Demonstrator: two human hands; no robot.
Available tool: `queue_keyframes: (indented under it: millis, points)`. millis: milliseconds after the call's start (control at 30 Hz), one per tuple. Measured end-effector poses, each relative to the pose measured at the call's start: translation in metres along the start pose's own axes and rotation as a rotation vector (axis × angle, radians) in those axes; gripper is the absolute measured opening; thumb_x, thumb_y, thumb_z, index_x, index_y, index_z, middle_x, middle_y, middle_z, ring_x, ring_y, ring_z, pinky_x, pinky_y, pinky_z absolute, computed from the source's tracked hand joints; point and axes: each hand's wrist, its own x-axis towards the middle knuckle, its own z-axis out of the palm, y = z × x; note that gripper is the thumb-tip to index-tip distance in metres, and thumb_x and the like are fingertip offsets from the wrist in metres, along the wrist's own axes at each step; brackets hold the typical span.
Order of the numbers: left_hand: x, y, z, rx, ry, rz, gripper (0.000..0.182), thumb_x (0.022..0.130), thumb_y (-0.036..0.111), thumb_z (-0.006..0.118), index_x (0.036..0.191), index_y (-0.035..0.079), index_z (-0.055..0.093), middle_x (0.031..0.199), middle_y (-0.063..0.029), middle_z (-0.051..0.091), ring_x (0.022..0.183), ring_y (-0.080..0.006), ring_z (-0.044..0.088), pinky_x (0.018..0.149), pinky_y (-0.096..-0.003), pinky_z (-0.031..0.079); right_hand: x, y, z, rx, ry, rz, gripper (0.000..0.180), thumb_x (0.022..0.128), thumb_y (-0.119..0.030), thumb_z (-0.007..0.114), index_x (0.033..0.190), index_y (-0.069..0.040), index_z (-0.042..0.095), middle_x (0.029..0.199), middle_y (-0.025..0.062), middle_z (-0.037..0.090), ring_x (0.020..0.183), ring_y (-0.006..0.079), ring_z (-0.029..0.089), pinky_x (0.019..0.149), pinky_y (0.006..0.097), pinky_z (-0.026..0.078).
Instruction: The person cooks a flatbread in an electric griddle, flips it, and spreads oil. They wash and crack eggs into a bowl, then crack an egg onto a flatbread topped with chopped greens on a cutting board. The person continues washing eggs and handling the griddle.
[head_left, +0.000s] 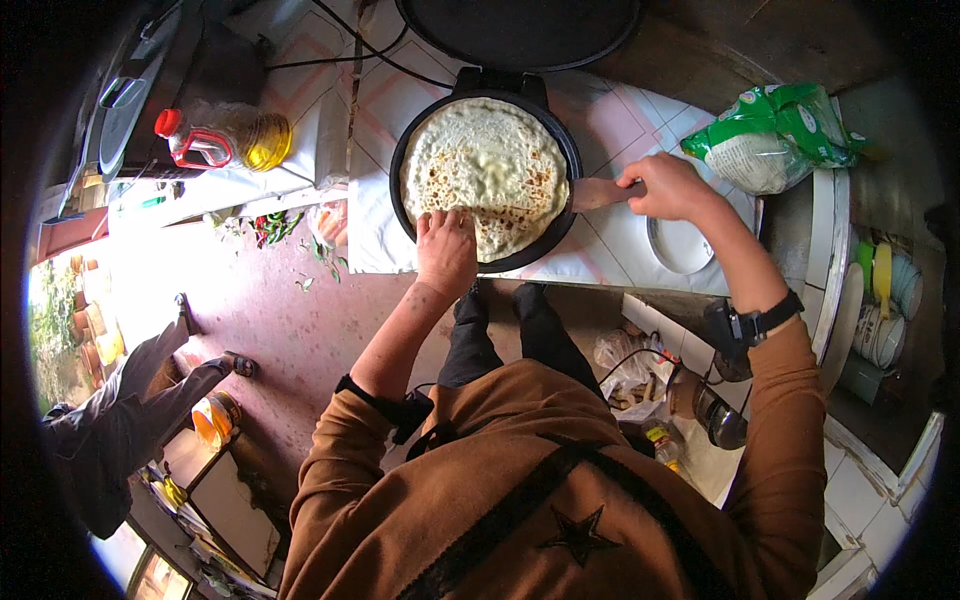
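Note:
A round flatbread (484, 169) with brown scorched spots lies in the black pan of an electric griddle (396, 165). My left hand (448, 251) is at the bread's near left edge, fingertips on its surface; the thumb is hidden, so a grip on the edge cannot be made out. In my right hand (667, 187) is a flat-bladed utensil (595, 194), a knife or a spatula. Its blade reaches the right rim of the pan, beside the bread. Behind the pan, the griddle's dark round lid (517, 34) stands raised on its hinge.
A white plate (679, 246) sits under my right forearm. Farther right slumps a green and white plastic bag (776, 139). At left stands an oil bottle (225, 139) with a red cap. A black cable (382, 56) runs behind the griddle. Another person's legs (161, 390) show at left.

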Motion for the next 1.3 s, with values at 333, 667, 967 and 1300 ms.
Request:
queue_keyframes:
  millis: [333,667,967,1300]
  points:
    - [0.002,0.003,-0.002,-0.01,0.016,-0.034,0.038,0.069,0.009,0.051,0.107,0.006,0.049,0.099,-0.0094,0.05,0.096,-0.0255,0.046,0.086,-0.0385,0.031,-0.036,0.029,0.09,0.602,0.162,0.021,0.033,0.071,-0.011,0.061,0.103,-0.006,0.052,0.081,0.0113,0.062,0.073,0.0187,0.06,0.066,0.0313,0.045]
    - [0.045,0.027,-0.013,-0.189,0.008,-0.133,0.058,0.068,0.019,0.064,0.122,0.016,0.042,0.096,-0.0119,0.051,0.091,-0.0282,0.05,0.077,-0.0383,0.039,0.039,-0.003,0.145,1.145,0.251,0.01,0.025,0.067,-0.009,0.065,0.087,0.004,0.055,0.082,0.0093,0.061,0.077,0.0142,0.057,0.069,0.0281,0.044]
    - [0.035,0.037,-0.063,-0.847,0.258,-0.032,0.059,0.068,0.004,0.062,0.124,0.005,0.042,0.091,-0.014,0.053,0.08,-0.0222,0.055,0.074,-0.0283,0.044,-0.034,-0.078,0.023,0.314,0.613,-0.081,0.024,0.069,-0.011,0.063,0.088,-0.001,0.051,0.079,0.014,0.061,0.07,0.0332,0.059,0.059,0.0404,0.046]
    - [-0.09,-0.022,-0.055,-0.862,0.079,-0.517,0.031,0.069,0.008,0.063,0.098,-0.001,0.059,0.074,-0.0128,0.059,0.063,-0.0217,0.059,0.058,-0.0301,0.046,-0.027,-0.135,0.062,-0.405,0.525,-0.112,0.012,0.068,-0.009,0.057,0.074,-0.006,0.047,0.06,0.0034,0.053,0.055,0.0181,0.058,0.044,0.0279,0.046]
